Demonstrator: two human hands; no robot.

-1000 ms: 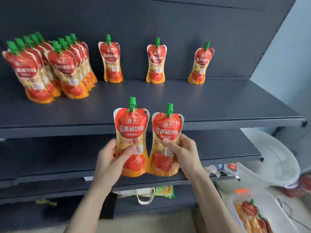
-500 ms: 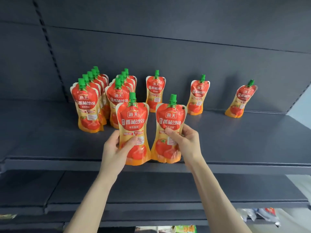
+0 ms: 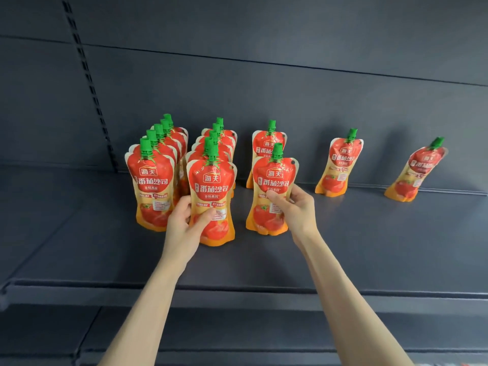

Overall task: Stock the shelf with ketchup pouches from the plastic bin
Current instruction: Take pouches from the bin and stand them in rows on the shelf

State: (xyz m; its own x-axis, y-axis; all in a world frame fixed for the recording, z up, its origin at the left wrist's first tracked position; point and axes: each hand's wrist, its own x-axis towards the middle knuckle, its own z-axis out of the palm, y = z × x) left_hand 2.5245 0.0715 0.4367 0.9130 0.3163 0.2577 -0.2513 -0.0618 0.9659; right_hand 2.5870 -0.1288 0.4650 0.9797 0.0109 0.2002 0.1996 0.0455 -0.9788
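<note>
Fingers (image 3: pixel 208 215) of left hand (image 3: pixel 182 228) grasp ketchup pouch (image 3: pixel 212 180); right hand (image 3: pixel 298 210) grasps second pouch (image 3: pixel 274 178); both upright, shelf (image 3: pixel 369 247) contact unclear.

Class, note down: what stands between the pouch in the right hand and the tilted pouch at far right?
One single pouch, standing, with bare shelf either side; the head view shows it.

You have fourteen pouches (image 3: pixel 149 186) in front of you. Nearest the upright (image 3: pixel 89 83) stands a row of five, and next out from it a row of four. Farther from the upright, three more stand singly, each apart from the others. The last two are in your grip, one per hand: left hand (image 3: pixel 182 228) and right hand (image 3: pixel 295 210), two hands in all. You can see one upright and two shelves (image 3: pixel 369 247).
</note>
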